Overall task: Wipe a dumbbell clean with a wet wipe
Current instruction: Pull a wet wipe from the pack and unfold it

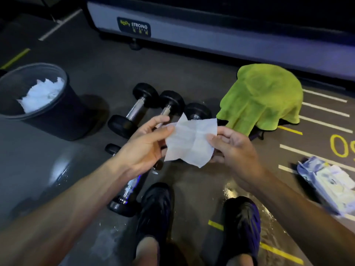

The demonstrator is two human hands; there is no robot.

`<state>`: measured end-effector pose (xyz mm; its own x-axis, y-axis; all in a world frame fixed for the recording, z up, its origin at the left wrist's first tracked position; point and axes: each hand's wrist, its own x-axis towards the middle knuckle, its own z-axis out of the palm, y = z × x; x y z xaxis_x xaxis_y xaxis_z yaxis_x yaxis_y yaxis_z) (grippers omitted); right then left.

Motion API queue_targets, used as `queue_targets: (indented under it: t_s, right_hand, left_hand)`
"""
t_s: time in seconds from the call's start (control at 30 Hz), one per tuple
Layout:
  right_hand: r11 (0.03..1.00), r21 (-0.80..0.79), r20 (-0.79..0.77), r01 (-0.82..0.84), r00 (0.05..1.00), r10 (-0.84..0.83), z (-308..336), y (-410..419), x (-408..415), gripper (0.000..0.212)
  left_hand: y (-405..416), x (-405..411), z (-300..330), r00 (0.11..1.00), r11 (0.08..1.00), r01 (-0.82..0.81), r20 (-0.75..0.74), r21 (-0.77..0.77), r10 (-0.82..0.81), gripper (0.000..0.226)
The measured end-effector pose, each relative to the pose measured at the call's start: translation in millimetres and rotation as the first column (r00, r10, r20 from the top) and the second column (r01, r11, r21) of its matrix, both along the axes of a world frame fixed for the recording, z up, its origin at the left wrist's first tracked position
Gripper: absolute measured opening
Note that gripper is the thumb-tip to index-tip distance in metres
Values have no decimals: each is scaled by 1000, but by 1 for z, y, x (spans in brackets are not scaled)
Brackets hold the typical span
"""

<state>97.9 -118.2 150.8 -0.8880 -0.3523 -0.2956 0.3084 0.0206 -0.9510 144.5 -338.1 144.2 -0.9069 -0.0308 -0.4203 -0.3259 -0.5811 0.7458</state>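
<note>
Both forearms come in from the bottom edge, with two dark shoes (pixel 155 214) planted on the floor between them. Starting at the left, a dark bin (pixel 55 112) sits there with crumpled white wipes inside. Next over, the dumbbells (pixel 132 110) lie on the floor side by side, black round ends and shiny metal handles; three of them line up in a row behind the hands, and another one (pixel 124 192) lies closer in, just left of the left shoe, its handle partly hidden by the left wrist. The left hand (pixel 146 144) pinches the left edge of the wet wipe (pixel 190 143) between thumb and fingers. That wipe is white, creased from folding, and spread out almost flat in the air above the dumbbells. The right hand (pixel 234 148) grips its right edge, fingers curled in. The wipe and hands cover most of the two right-hand dumbbells, so I can't make out much of those. Further right, a lime green towel (pixel 263 96) is draped over something dark I can't identify, and a wipes pack (pixel 326 183) lies by the right edge, blurry.
</note>
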Motion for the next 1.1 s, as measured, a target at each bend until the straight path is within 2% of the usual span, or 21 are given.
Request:
queue_targets:
  t_s: [0.17, 0.27, 0.37, 0.47, 0.6, 0.7, 0.77, 0.8, 0.87, 0.93, 1.1]
  right_hand:
    - [988, -117, 88, 100, 992, -90, -60, 0, -2, 17]
    - [954, -192, 206, 232, 959, -192, -80, -8, 2, 21]
    - [929, -186, 256, 319, 929, -268, -90, -16, -1, 24]
    - [925, -145, 175, 351, 929, -325, -98, -19, -13, 18]
    - [943, -108, 159, 314, 942, -296, -103, -24, -25, 19]
    - [948, -99, 174, 304, 943, -284, -110, -26, -27, 20]
    - [939, -30, 148, 342, 931, -335, -114, -28, -28, 20]
    - [931, 28, 127, 364, 923, -364, -117, -29, -28, 21]
    - [913, 138, 90, 384, 913, -398, -119, -32, -28, 22]
    - [894, 230, 66, 385, 910, -410, -122, -34, -26, 21]
    - [880, 323, 29, 347, 926, -376, -129, -41, -23, 22]
  left_hand:
    - [2, -12, -52, 981, 989, -141, 131, -32, 144, 40]
    - [16, -14, -77, 941, 978, -205, 272, -20, 203, 41]
    - [36, -15, -93, 912, 990, -118, 402, 78, 77, 35]
    - [43, -21, -99, 858, 985, -83, 513, 151, -6, 47]
    - [41, -29, -105, 810, 984, 32, 572, 175, -128, 46]
    - [40, -33, -105, 835, 991, 0, 545, 137, -76, 36]
    - [41, -36, -106, 867, 992, -126, 486, 3, 109, 22]
    - [41, -36, -108, 874, 976, -177, 437, -125, 214, 19]
    - [39, -36, -114, 896, 885, -190, 293, -425, 333, 28]
    - [36, -33, -119, 925, 764, -150, 184, -628, 333, 38]
    - [18, -33, -118, 948, 549, -29, 152, -836, 281, 36]
